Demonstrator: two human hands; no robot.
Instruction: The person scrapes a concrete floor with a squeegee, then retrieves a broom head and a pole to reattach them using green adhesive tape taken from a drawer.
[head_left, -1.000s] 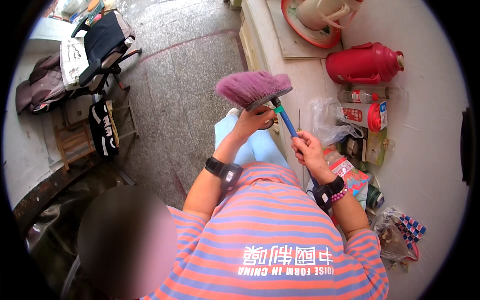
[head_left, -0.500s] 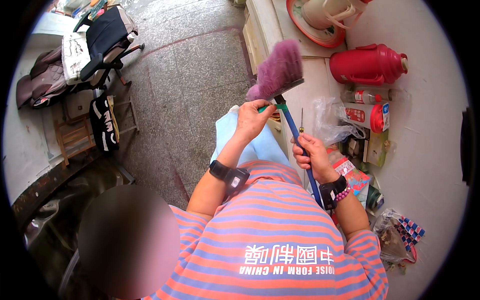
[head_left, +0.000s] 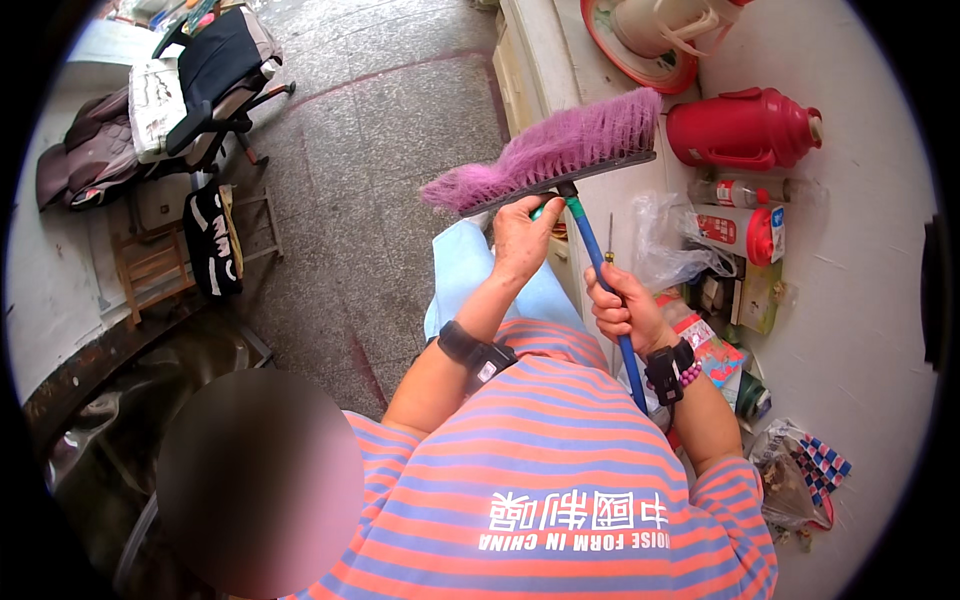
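Two hands [head_left: 523, 235] [head_left: 622, 308] on purple broom [head_left: 548, 155], red-labelled bottle [head_left: 738, 231] beside.

1. Left hand [head_left: 522, 235]: bare, with a black wristband just behind it on the forearm.
2. Right hand [head_left: 620, 308]: bare, black watch and pink bead bracelet at the wrist.
3. Short-sleeved shirt, orange-and-blue striped.

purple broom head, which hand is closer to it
Left. The left hand grips the socket right under the purple broom head, touching it. The right hand holds the blue handle farther down, together with a thin screwdriver.
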